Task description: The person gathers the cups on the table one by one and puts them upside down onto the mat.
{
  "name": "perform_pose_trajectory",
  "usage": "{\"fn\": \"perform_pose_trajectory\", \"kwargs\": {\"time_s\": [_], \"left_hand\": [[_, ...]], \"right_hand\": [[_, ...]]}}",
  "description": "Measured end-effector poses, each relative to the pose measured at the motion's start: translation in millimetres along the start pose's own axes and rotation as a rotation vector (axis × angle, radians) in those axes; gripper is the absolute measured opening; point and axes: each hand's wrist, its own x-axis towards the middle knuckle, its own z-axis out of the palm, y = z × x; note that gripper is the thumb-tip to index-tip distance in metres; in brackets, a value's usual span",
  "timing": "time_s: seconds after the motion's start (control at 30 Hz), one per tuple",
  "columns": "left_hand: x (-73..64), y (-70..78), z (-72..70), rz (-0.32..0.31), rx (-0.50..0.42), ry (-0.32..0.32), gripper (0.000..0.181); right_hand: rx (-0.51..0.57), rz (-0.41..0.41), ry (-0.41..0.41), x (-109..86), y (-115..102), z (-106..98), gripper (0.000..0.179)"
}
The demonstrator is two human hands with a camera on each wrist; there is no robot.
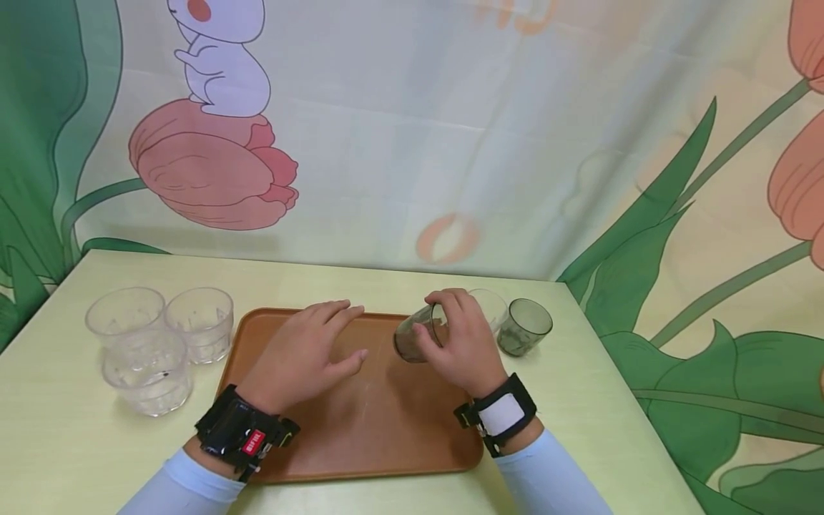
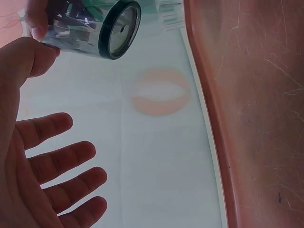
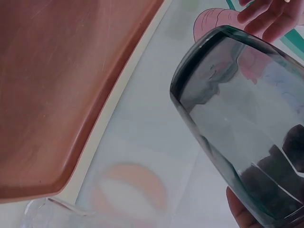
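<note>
My right hand (image 1: 466,347) grips a smoky grey glass tumbler (image 1: 407,342) near its rim, thumb on one side and fingers on the other. The tumbler is tilted over the brown tray (image 1: 380,443), its base toward the left. In the right wrist view the tumbler (image 3: 228,109) looks see-through, with dark fingers behind its wall. Over the tray's left part hovers my left hand (image 1: 299,361), holding nothing, its fingers spread. The left wrist view shows these loose fingers (image 2: 61,161) apart from the tumbler (image 2: 80,33).
Several clear glasses (image 1: 201,332) stand close together left of the tray. Right of it, near the table's far edge, are another smoky tumbler (image 1: 524,330) and a clear glass (image 1: 494,306), partly hidden by my right hand. A printed curtain (image 1: 373,143) hangs behind the table.
</note>
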Motion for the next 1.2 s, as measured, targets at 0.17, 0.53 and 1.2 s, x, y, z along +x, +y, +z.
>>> {"fn": "perform_pose_trajectory", "kwargs": {"time_s": [0.17,0.53,1.2], "left_hand": [[-0.4,0.2,2.4,0.006,0.001,0.005,0.064],[0.3,0.5,3.3,0.016,0.012,0.018,0.063],[-0.7,5.7,5.5,0.015,-0.013,-0.016,0.067]], "right_hand": [[0.016,0.007,-0.004,-0.1,-2.4,1.4,0.038],[0.034,0.001,-0.004,1.6,-5.8,5.4,0.04],[0.107,-0.013,0.006,7.3,-16.1,8.2,0.039]]}}
